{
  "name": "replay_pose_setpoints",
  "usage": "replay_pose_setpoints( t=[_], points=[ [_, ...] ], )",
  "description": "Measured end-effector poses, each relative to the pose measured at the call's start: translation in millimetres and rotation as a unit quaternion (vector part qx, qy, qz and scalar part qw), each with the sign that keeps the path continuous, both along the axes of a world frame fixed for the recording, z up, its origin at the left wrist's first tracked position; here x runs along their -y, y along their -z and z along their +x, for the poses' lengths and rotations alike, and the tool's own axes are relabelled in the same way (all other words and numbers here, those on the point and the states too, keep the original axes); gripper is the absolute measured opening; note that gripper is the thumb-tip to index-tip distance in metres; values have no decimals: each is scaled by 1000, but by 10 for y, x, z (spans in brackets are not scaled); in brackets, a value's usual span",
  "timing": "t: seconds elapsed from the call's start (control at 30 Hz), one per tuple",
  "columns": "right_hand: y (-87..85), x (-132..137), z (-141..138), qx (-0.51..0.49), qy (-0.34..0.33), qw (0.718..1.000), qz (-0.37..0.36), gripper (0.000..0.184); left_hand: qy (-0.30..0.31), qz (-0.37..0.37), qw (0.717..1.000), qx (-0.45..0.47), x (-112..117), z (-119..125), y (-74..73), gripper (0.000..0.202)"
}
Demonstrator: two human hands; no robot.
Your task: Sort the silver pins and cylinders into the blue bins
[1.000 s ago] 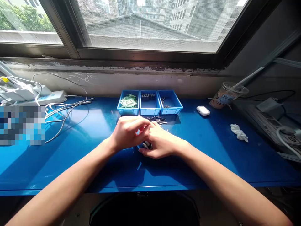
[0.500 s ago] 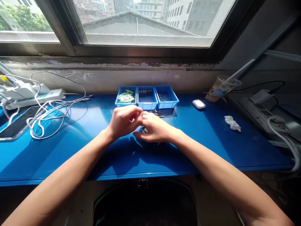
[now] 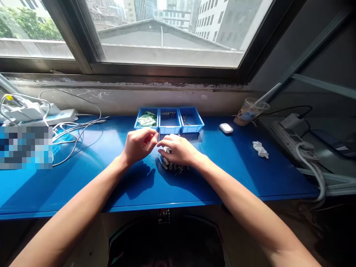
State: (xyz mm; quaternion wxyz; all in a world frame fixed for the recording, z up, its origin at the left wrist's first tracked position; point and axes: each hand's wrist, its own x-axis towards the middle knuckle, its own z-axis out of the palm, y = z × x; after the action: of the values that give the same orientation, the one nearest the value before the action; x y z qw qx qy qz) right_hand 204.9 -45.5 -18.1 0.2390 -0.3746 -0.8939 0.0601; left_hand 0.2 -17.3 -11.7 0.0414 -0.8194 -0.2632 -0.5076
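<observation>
My right hand (image 3: 179, 150) rests curled over small metal pins (image 3: 170, 165); my left hand (image 3: 138, 145) pinches something unseen beside it. They look light, stiff and slippery; I'd pinch mid-shaft.

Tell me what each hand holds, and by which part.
Cannot be told: the left hand and right hand pinch together above the small metal parts, hiding anything between their fingertips.

Bright daylight pours through the window (image 3: 167, 33), glaring on the blue table (image 3: 250, 174). Hard arm shadows fall forward. Edges bend; a pixelated patch sits left.
</observation>
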Motion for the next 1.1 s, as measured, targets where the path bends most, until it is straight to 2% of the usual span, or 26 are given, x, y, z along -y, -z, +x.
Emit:
replay_pose_setpoints(
  t=[0.3,0.6,0.83,1.1],
  points=[
    [96,-96,97,-91,12,995,48,11,48,-1,999,-22,86,56,-83,11],
    [99,-98,182,-138,4,989,50,11,45,-15,999,-9,63,78,-51,11],
    [87,-93,194,-90,33,995,27,13,8,-22,1000,9,-10,44,21,14],
    [31,-47,162,22,62,998,-20,20,15,-33,999,-9,10,75,19,15]
  ],
)
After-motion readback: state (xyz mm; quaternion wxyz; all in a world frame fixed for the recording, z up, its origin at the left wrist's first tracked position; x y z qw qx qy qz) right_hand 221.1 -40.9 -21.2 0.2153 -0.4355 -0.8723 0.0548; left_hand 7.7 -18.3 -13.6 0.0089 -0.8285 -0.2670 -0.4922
